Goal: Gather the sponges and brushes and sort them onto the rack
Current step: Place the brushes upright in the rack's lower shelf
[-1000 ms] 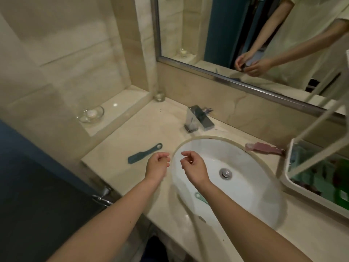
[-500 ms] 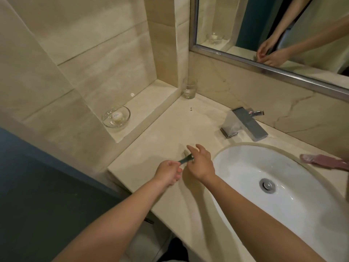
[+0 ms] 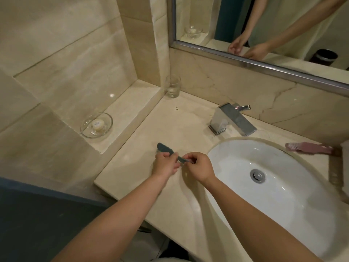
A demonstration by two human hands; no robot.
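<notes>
The room is tiled in pale beige marble, and the worktop point(image 3: 181, 125) is the same veined stone, running along under a metal-framed mirror point(image 3: 217, 21) that reflects the person's two arms and a dark bin point(image 3: 324, 57) behind. A white oval basin point(image 3: 294, 205) is sunk into the worktop, with a chrome drain point(image 3: 257, 175) at its bottom and a square chrome faucet point(image 3: 233, 120) at its far rim. On the far right rim of the basin a pink brush point(image 3: 309, 147) lies flat. A raised ledge point(image 3: 128, 108) runs along the left wall. On it sits a shallow glass dish point(image 3: 84, 127) holding a small round soap point(image 3: 98, 124). In the corner where the ledge meets the back wall stands a clear tumbler point(image 3: 172, 86), upright. Left of the basin, both hands hold a blue-grey brush point(image 3: 166, 148) over the worktop. The left hand point(image 3: 165, 165) pinches it near the middle and the right hand point(image 3: 200, 167) pinches the handle end, with the head pointing away to the left. I cannot tell whether it touches the stone.
</notes>
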